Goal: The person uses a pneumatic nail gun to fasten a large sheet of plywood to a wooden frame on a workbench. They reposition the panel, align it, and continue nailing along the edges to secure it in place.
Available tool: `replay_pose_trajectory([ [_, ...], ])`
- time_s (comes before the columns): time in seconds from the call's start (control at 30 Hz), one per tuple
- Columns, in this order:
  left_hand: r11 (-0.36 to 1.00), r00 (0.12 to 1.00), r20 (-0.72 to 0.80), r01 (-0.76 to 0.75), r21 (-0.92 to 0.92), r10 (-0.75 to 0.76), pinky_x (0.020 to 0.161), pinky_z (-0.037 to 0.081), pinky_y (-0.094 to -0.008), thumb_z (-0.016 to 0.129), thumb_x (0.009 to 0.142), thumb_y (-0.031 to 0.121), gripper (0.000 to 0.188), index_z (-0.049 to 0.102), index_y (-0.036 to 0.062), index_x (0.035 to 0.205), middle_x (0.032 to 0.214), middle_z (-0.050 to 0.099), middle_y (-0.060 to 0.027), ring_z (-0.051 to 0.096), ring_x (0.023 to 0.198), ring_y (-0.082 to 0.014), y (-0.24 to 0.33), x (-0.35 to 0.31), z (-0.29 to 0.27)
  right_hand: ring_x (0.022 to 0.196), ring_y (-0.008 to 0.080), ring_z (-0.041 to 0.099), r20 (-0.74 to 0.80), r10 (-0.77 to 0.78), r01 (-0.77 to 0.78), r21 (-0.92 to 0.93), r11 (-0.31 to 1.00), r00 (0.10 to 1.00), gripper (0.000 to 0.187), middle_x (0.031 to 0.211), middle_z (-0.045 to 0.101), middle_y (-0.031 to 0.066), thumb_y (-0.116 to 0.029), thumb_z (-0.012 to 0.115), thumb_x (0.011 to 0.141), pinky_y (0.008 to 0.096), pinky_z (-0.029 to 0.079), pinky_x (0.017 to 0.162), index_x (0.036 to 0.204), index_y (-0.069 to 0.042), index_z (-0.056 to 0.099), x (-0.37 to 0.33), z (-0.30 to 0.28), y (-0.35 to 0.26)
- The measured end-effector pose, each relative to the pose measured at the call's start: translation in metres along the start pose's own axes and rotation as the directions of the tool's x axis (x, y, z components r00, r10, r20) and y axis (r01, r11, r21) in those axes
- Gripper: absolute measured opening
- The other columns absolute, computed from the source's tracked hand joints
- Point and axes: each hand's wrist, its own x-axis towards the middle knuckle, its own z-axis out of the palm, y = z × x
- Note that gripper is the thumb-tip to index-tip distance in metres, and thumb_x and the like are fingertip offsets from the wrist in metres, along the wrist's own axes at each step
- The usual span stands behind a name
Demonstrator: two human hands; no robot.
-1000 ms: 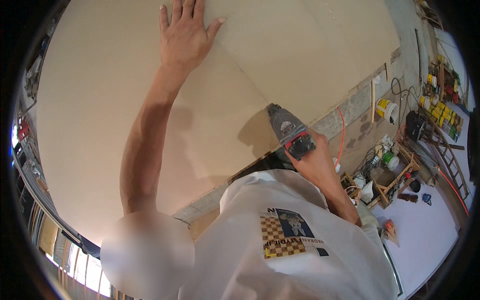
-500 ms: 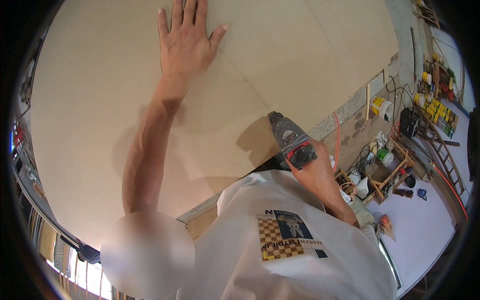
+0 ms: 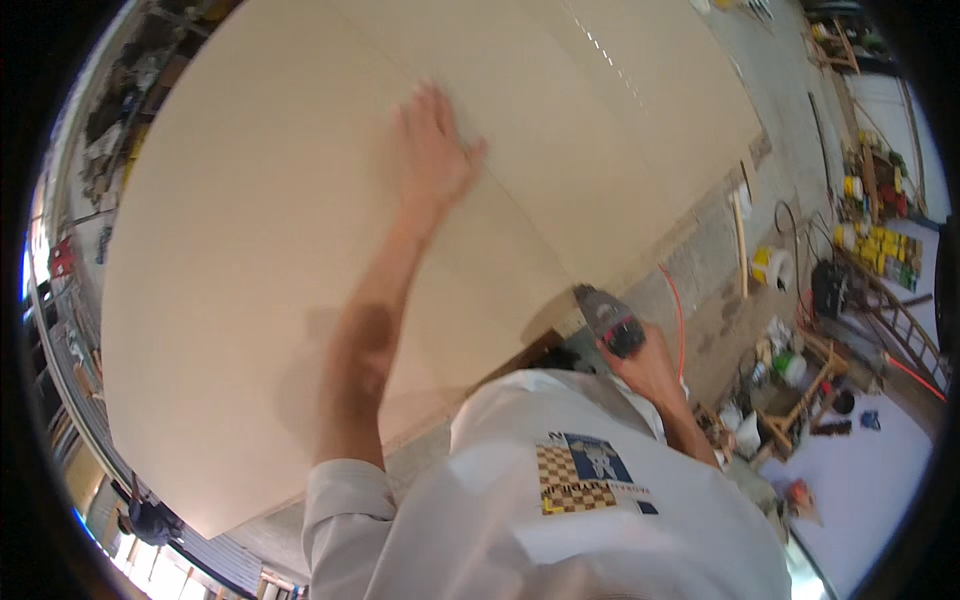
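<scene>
A wide tan board (image 3: 250, 250) spreads out before me, with a thin seam running across it toward the tool. My left hand (image 3: 438, 150) is over the board beside that seam, palm down and fingers extended, somewhat smeared by motion. It holds nothing; whether it touches the surface cannot be told. At the board's near edge, my right hand (image 3: 652, 365) is wrapped round the grip of a dark grey nail gun (image 3: 610, 318) with a red band. The tool's nose points away from me at the edge near the seam. Its lower part is hidden.
An orange hose (image 3: 680, 310) hangs beside the right hand. On the right are a white-and-yellow bucket (image 3: 772, 267), a wooden ladder (image 3: 895, 318), a black case (image 3: 828, 290) and wooden frames (image 3: 800, 410). Another person (image 3: 155, 522) in dark clothing is at the lower left.
My left hand has come nearer and to the right across the board. The nail gun in my right hand has shifted slightly right and nearer, and the whole view has turned a little.
</scene>
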Motion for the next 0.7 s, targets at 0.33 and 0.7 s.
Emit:
replay_pose_trajectory([
  [0.33, 0.971, 0.981, 0.114, -0.135, -0.197, 0.159, 0.126, 0.016, -0.0514, 0.052, 0.097, 0.057, 0.087, 0.029, -0.0008, 0.158, 0.167, 0.026, -0.015, 0.02, 0.156, -0.0282, 0.054, -0.116, -0.027, 0.072, 0.0157, 0.063, -0.069, -0.014, 0.023, 0.128, 0.992, 0.998, 0.024, 0.078, 0.069, 0.0148, -0.011, 0.079, 0.082, 0.0368, 0.052, 0.066, 0.094, 0.006, 0.066, -0.005, 0.006, 0.027],
  [0.7, 0.997, 0.997, 0.025, 0.071, -0.037, -0.07, 0.126, 0.02, -0.0455, 0.043, 0.106, 0.041, 0.07, 0.024, 0.0016, 0.16, 0.166, 0.028, -0.0132, 0.026, 0.153, -0.0279, -0.081, 0.061, 0.0, 0.061, 0.0146, 0.059, -0.135, 0.032, -0.008, 0.176, 0.984, 0.99, 0.021, 0.066, 0.063, 0.0086, -0.014, 0.078, 0.083, 0.0351, 0.048, 0.059, 0.086, 0.004, 0.067, -0.024, -0.002, 0.04],
])
